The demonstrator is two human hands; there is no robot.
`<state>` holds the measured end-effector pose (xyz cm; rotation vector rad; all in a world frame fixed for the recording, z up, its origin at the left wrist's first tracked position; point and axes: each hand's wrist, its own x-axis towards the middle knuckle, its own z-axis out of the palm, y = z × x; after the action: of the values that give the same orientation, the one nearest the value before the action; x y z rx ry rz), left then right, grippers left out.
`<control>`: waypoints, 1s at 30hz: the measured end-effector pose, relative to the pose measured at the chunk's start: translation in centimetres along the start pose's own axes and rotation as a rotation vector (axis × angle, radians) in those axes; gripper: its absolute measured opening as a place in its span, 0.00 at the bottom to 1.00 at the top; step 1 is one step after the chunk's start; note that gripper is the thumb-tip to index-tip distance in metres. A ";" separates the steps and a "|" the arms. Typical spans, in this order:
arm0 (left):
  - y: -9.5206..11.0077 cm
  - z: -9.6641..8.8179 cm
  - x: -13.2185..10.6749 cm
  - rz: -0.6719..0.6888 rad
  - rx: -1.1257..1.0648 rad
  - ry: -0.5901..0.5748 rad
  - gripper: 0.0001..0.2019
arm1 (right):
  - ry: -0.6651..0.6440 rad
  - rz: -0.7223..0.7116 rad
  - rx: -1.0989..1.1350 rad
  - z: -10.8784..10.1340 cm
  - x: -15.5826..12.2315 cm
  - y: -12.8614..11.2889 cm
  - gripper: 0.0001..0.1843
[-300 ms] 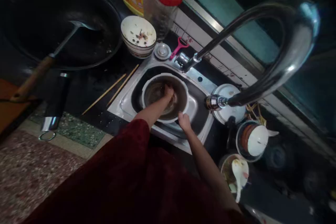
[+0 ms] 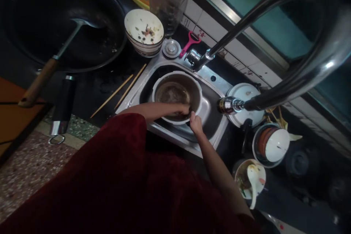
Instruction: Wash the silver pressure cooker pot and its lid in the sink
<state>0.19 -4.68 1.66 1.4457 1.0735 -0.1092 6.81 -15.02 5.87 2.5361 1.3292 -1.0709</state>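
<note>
A round metal pot (image 2: 199,97) with murky water inside sits in the steel sink (image 2: 219,131). My left hand (image 2: 185,109) reaches into it, against the inner wall at the right. Its fingers look curled, with something small and dark at their tips that I cannot make out. Outside, my right hand (image 2: 195,123) grips the pot's rim, thumb on top, close beside the left one. The tall faucet (image 2: 201,61) arches over to the right, its spray head (image 2: 227,105) hanging by the sink's right edge.
Left are a wok (image 2: 90,53) with a spatula (image 2: 45,76), chopsticks (image 2: 112,95) and a food-stained bowl (image 2: 144,33). A pink peeler (image 2: 189,44) and drain strainer (image 2: 171,48) lie behind the sink. Right stand a white lid (image 2: 244,98), stacked bowls (image 2: 276,145) and a bowl with a spoon (image 2: 253,181).
My left hand has moved from the pot's middle to its right inner wall, toward my right hand. My right hand keeps hold of the rim. The view has shifted slightly.
</note>
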 end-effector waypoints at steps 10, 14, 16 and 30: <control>0.7 -2.6 -2.4 0.305 0.321 -0.272 0.06 | -0.067 -0.084 0.070 -0.2 0.0 0.2 0.29; 2.1 -3.3 -0.5 0.188 0.113 -0.145 0.11 | -0.080 -0.111 0.146 -0.2 -0.1 0.2 0.27; 2.8 -3.1 0.4 0.153 0.021 0.012 0.13 | -0.063 -0.096 0.175 -0.2 -0.1 0.1 0.26; 3.2 -3.1 2.6 0.112 0.045 0.127 0.20 | -0.042 -0.057 0.078 -0.3 -0.3 -0.7 0.31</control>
<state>2.13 -0.05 3.07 1.5666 1.0960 0.0390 6.32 -14.69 6.43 2.5289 1.3836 -1.2022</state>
